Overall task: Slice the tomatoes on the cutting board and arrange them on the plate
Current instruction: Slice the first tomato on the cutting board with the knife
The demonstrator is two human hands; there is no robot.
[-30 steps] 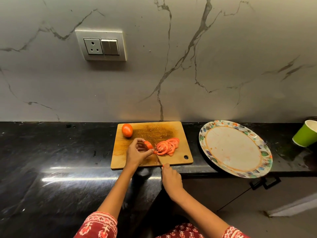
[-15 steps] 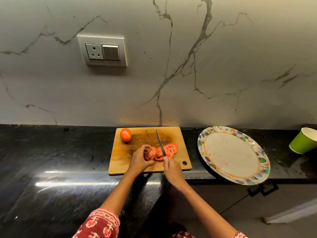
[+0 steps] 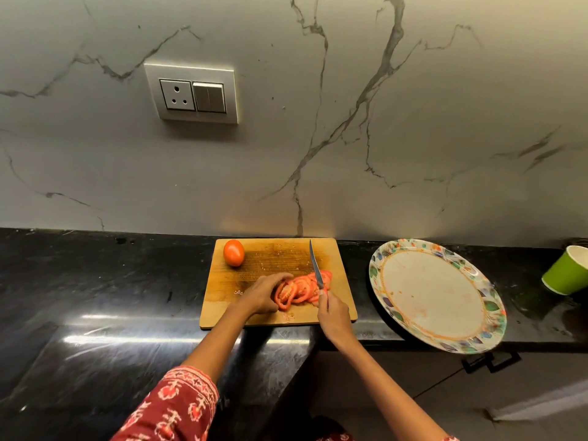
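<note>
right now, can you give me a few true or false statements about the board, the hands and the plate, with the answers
1. A whole tomato sits at the board's far left corner. True.
2. The right hand holds the knife. True.
3. Slices already lie on the plate. False: the plate holds no slices; the slices are on the board.
4. The left hand rests on the whole tomato. False: it is at the slices, apart from that tomato.
5. A green cup stands right of the plate. True.
</note>
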